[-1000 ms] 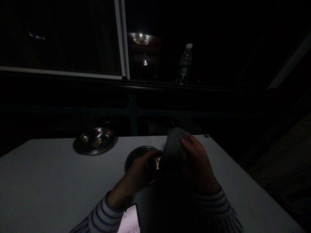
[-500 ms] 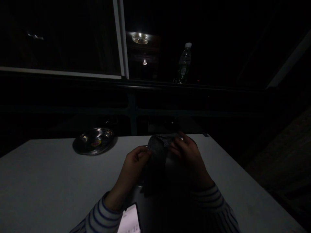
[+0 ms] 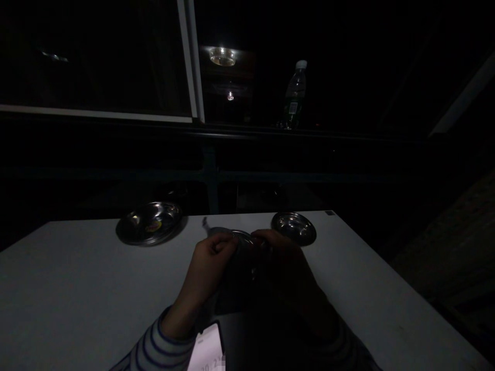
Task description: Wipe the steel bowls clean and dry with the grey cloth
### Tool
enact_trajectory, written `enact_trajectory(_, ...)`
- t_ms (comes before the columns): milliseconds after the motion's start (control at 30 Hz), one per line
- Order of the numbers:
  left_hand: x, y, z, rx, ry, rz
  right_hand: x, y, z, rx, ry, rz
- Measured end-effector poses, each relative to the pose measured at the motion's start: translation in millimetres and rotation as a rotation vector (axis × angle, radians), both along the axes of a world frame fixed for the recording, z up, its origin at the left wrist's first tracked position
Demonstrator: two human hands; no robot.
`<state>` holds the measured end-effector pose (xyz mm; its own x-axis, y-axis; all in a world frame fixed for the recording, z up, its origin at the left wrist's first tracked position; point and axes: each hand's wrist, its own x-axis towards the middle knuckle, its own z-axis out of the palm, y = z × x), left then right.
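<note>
My left hand (image 3: 209,263) is closed, thumb and fingers pinching at the left rim of a shiny metal dish (image 3: 244,236). My right hand (image 3: 284,260) is in deep shadow, its fingers curled at the dish's right side; it seems to grip a dark cloth, though its fingertips are hard to see. A greyish edge of the cloth (image 3: 216,230) shows behind the left fingers. Below the hands everything is too dark to separate cloth from dish. A lit phone (image 3: 207,348) lies by my left wrist.
Stacked metal plates (image 3: 149,224) with a yellow-red sticker sit at the table's back left. A metal bowl (image 3: 294,228) stands at the back right of the white table (image 3: 96,288). Beyond the back edge, a plastic bottle (image 3: 296,98) stands on a dark ledge by the window.
My right hand has moved left and down, closer to my left hand, uncovering the bowl at the back right. The cloth has dropped from its raised position, and the dish rim now shows between the hands.
</note>
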<state>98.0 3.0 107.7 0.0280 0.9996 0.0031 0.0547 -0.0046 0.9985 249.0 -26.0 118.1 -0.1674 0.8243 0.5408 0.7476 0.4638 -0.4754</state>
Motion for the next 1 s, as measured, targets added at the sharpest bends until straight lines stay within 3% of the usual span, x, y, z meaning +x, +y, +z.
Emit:
enact_trajectory(133,-2.2,-1.1,-1.6,0.008,0.008,-0.111,-7.9,-1.6,-7.4,0.032,-0.149,0.066)
enact_trajectory(300,-3.4,-2.3,-0.6,0.082,0.114,-0.115,-8.6,0.3,-7.7,-0.056,-0.205,0.032)
enact_trajectory(467,-9.6,-0.9,6.7,0.009,0.128,-0.052,4.4,5.9,-1.6,-0.274,0.101,-0.008)
enact_trajectory(567,-18.3,1.7,9.5,-0.026,0.088,-0.021,21.1,11.9,-2.0,-0.293,0.289,0.046)
enact_trajectory(833,-41.4,13.3,10.3,0.07,0.05,0.06,56.6,20.9,1.7,-0.202,0.272,-0.064)
enact_trajectory(1000,-48.2,17.4,9.0,0.13,0.304,-0.011,69.7,21.0,3.0,-0.216,0.241,-0.092)
